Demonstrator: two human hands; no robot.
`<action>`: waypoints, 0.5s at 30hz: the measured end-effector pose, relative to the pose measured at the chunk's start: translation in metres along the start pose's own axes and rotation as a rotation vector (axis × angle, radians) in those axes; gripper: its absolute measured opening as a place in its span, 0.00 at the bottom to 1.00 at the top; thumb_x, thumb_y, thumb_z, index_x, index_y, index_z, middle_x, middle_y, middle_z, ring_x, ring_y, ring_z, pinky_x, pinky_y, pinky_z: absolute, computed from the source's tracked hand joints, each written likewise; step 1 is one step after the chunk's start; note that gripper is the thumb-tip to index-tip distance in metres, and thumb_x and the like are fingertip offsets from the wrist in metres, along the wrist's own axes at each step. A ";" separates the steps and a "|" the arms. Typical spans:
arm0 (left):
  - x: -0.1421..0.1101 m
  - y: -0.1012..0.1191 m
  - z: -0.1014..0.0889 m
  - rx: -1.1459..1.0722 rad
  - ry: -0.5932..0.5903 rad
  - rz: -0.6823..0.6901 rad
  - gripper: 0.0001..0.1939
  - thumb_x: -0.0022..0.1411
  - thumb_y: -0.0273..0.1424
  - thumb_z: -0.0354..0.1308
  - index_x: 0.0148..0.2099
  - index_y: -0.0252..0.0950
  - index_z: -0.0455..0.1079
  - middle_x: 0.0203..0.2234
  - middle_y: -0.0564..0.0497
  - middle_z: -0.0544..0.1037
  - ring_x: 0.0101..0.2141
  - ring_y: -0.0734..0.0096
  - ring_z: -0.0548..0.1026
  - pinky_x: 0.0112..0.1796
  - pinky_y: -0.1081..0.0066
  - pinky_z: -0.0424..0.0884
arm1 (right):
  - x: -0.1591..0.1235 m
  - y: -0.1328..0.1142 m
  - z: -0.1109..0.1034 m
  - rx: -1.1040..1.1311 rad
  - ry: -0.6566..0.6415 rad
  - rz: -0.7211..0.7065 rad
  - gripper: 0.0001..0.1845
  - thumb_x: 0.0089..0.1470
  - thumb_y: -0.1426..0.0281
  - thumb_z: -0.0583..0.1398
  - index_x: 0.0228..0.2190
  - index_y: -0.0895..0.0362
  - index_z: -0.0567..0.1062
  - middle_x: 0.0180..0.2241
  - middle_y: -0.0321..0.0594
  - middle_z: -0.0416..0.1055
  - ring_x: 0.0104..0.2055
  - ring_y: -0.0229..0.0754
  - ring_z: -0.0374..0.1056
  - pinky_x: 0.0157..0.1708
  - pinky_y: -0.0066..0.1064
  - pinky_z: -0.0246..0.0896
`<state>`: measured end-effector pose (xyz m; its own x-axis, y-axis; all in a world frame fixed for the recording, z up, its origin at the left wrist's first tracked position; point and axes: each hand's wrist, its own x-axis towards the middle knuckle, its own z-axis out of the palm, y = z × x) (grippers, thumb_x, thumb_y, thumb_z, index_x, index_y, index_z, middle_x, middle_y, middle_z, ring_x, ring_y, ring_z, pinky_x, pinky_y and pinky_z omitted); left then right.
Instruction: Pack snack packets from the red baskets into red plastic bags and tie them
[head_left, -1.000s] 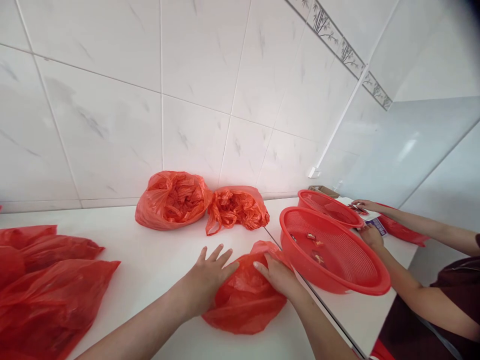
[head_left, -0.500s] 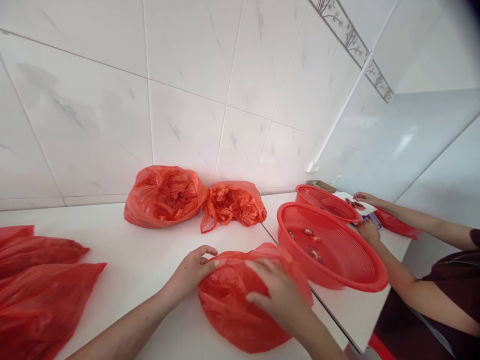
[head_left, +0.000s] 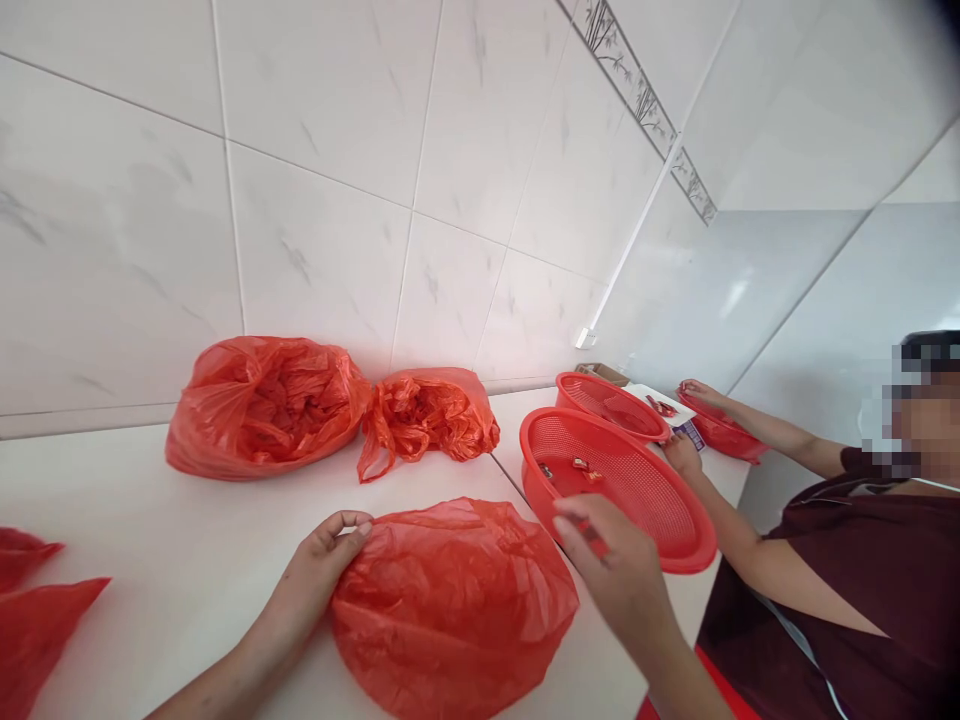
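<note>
A puffed-out red plastic bag lies on the white table in front of me. My left hand is closed at the bag's left rim, with thumb and fingertips pinching the film. My right hand is raised off the bag, over the near rim of a large red mesh basket. Its thumb and fingers are apart, with nothing seen in them. Several small wrapped pieces lie on the basket's floor, partly hidden by this hand. What the bag holds cannot be made out.
Two crumpled red bags rest against the tiled wall. More red bags lie at left. Behind the large basket stands a second red basket. A co-worker works at right, beside a white tray.
My right hand has lifted off the bag and moved right, toward the basket. My left hand has closed on the bag's rim. The view has turned right, showing more of the co-worker.
</note>
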<state>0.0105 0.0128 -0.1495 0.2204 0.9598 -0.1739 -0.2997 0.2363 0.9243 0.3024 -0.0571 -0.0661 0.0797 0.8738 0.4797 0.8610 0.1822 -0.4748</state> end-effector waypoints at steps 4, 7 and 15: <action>0.001 -0.002 0.001 -0.011 0.004 -0.010 0.17 0.53 0.43 0.64 0.37 0.40 0.63 0.21 0.57 0.76 0.21 0.73 0.72 0.23 0.77 0.66 | 0.009 0.067 -0.020 -0.155 -0.156 0.174 0.24 0.48 0.65 0.59 0.49 0.52 0.69 0.52 0.42 0.69 0.53 0.50 0.64 0.50 0.41 0.61; 0.000 -0.002 0.000 -0.034 0.015 0.003 0.16 0.53 0.42 0.64 0.37 0.40 0.64 0.21 0.57 0.76 0.21 0.74 0.72 0.23 0.77 0.66 | -0.003 0.097 -0.029 -0.224 -0.309 0.221 0.16 0.51 0.67 0.54 0.42 0.52 0.74 0.42 0.42 0.75 0.44 0.50 0.71 0.42 0.40 0.65; 0.000 -0.003 -0.003 -0.111 0.170 0.010 0.17 0.48 0.40 0.68 0.37 0.42 0.67 0.23 0.58 0.78 0.22 0.72 0.74 0.23 0.78 0.69 | -0.013 0.096 -0.062 -0.074 -0.458 0.388 0.21 0.48 0.60 0.59 0.44 0.53 0.75 0.47 0.43 0.74 0.50 0.49 0.69 0.48 0.37 0.63</action>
<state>0.0083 0.0123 -0.1538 0.0595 0.9718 -0.2283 -0.4037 0.2326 0.8849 0.4149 -0.0788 -0.0720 0.1843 0.9785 -0.0929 0.8463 -0.2060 -0.4913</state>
